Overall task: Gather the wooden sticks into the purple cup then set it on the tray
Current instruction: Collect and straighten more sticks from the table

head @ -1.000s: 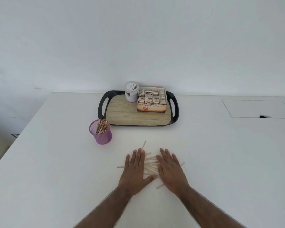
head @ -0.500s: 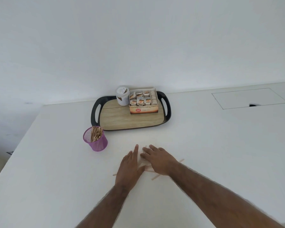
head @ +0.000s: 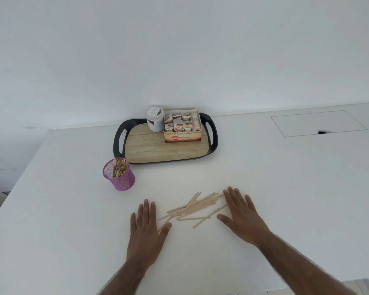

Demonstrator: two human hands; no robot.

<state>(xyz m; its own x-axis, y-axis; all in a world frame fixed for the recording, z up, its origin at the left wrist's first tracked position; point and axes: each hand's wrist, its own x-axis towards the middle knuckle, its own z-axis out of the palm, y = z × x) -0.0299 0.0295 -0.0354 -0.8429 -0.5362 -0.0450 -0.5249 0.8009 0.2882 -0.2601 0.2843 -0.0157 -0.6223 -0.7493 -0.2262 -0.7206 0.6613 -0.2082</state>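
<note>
Near: left hand (head: 146,235) and right hand (head: 242,216) lie flat, fingers straight, holding nothing, flanking the loose wooden sticks (head: 193,206) scattered on the white table (head: 285,177). The sticks are probably light, thin, stiff and apt to slide, so they are best raked parallel and pinched mid-length. Middle: the purple mesh cup (head: 120,179), partly filled and likely tippable, stands left, with open tabletop between. Far: the tray (head: 118,141) offers a bare near-left area, with a jar (head: 155,121) and tea box (head: 182,137) behind. The table's left edge lies well apart.
</note>
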